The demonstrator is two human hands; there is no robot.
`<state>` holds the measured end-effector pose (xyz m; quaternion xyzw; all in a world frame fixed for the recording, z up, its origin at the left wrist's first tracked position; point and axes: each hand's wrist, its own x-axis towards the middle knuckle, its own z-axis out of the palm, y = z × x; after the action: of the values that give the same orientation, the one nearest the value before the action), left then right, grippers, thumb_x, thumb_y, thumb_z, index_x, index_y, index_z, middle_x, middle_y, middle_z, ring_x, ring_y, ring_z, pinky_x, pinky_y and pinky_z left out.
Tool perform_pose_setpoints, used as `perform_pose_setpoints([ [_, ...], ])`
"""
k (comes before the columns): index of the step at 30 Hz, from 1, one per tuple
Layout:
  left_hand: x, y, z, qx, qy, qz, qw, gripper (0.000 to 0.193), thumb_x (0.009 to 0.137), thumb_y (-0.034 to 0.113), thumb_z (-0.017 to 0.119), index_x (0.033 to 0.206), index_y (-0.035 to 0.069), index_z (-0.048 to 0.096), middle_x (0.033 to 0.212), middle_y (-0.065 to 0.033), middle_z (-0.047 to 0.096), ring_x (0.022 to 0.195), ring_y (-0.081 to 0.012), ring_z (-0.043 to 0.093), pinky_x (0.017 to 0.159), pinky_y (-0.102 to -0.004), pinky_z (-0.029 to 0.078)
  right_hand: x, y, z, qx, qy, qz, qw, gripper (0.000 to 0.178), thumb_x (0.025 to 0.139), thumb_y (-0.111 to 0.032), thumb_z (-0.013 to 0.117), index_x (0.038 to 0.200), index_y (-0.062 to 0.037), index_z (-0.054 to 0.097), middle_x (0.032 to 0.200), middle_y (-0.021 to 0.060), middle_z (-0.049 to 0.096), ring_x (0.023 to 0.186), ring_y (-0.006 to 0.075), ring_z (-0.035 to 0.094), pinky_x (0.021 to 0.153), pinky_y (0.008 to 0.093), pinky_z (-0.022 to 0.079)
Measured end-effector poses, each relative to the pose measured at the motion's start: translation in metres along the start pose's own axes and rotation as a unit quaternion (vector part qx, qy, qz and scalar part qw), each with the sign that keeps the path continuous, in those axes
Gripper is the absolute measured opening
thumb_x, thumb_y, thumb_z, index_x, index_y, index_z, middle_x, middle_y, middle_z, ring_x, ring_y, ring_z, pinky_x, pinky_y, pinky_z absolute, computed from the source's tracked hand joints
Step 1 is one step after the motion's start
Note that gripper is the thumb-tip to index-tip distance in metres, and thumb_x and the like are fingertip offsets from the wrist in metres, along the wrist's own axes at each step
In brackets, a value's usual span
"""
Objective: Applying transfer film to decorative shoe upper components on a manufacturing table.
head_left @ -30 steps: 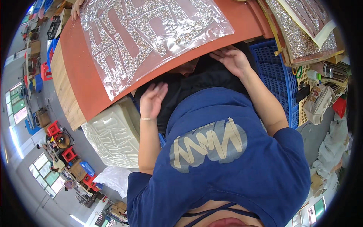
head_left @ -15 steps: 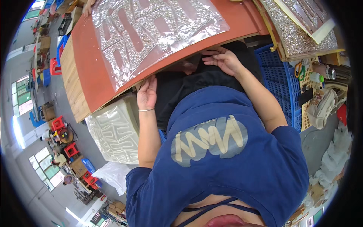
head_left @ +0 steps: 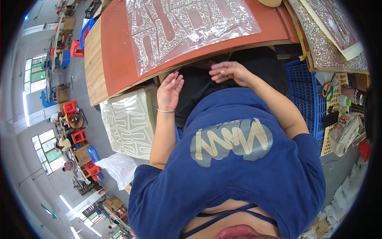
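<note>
My left hand (head_left: pixel 171 91) hovers beside the near edge of the table, palm up. Its fingers are loosely bent and apart, and nothing lies in them. Over my dark-clothed lap, my right hand (head_left: pixel 230 74) is raised with the fingers loosely stretched, holding nothing. Ahead of both hands, a red mat (head_left: pixel 115 51) covers the wooden table. On it lies a clear plastic sheet (head_left: pixel 191 39) with glittery silver-gold filling around long bare shapes. Neither hand touches the sheet.
Left below the table stands a stack of pale moulded sheets (head_left: pixel 129 123), with a white plastic bag (head_left: pixel 117 169) nearer. Blue crates (head_left: pixel 304 95) stand at right, beside scissors (head_left: pixel 328 91) and a green-capped bottle (head_left: pixel 343 100). A glitter-covered board (head_left: pixel 334 51) lies far right.
Both hands have drawn back from the table edge, and their fingers have bent more. The view has shifted, moving the table up and right. Another person's hand at the far left has left the picture.
</note>
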<state>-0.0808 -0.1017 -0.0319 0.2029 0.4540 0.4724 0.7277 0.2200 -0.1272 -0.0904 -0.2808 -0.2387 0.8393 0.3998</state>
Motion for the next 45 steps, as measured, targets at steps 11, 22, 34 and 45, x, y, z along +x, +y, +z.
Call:
perform_pose_setpoints([
  [11,0.035,-0.011,0.016,0.151,0.138,0.178,0.963,0.022,0.087,0.006,0.066,0.105,0.001,0.055,0.101,-0.0066,0.062,0.095,-0.0182,0.061,0.085,-0.0375,0.052,-0.001,0.014,-0.015,-0.089,0.048,-0.009,0.995,0.029,0.092,-0.006,0.053,0.119,0.0063,0.052,0.105,0.0174,0.064,0.089,0.0227,0.067,0.08,0.0337,0.055],
  [22,0.019,-0.028,0.015,0.24,0.118,0.279,0.922,0.015,0.09,0.002,0.06,0.1,-0.005,0.053,0.091,-0.0109,0.062,0.082,-0.0171,0.065,0.078,-0.0316,0.057,-0.002,0.015,-0.012,-0.117,0.06,-0.014,0.991,0.028,0.092,-0.006,0.052,0.117,0.0067,0.053,0.106,0.017,0.064,0.086,0.0207,0.066,0.08,0.0327,0.055],
  [34,-0.073,-0.033,0.046,0.283,-0.024,0.329,0.901,0.014,0.093,-0.005,0.05,0.106,-0.002,0.051,0.104,-0.0108,0.063,0.09,-0.0105,0.058,0.083,-0.0204,0.046,-0.033,-0.079,0.082,-0.631,0.051,-0.503,0.589,0.041,0.072,0.003,0.065,0.112,-0.0022,0.059,0.113,0.0137,0.06,0.104,0.0285,0.058,0.089,0.0375,0.047],
  [45,-0.105,-0.01,0.057,0.382,-0.103,0.424,0.815,0.016,0.086,-0.012,0.052,0.1,-0.004,0.053,0.101,-0.0159,0.055,0.086,-0.0183,0.065,0.072,-0.0275,0.061,0.016,-0.125,0.082,-0.783,-0.173,-0.305,0.514,0.013,0.077,-0.007,0.063,0.088,-0.0036,0.058,0.107,0.0134,0.056,0.123,0.0332,0.044,0.107,0.0561,0.025],
])
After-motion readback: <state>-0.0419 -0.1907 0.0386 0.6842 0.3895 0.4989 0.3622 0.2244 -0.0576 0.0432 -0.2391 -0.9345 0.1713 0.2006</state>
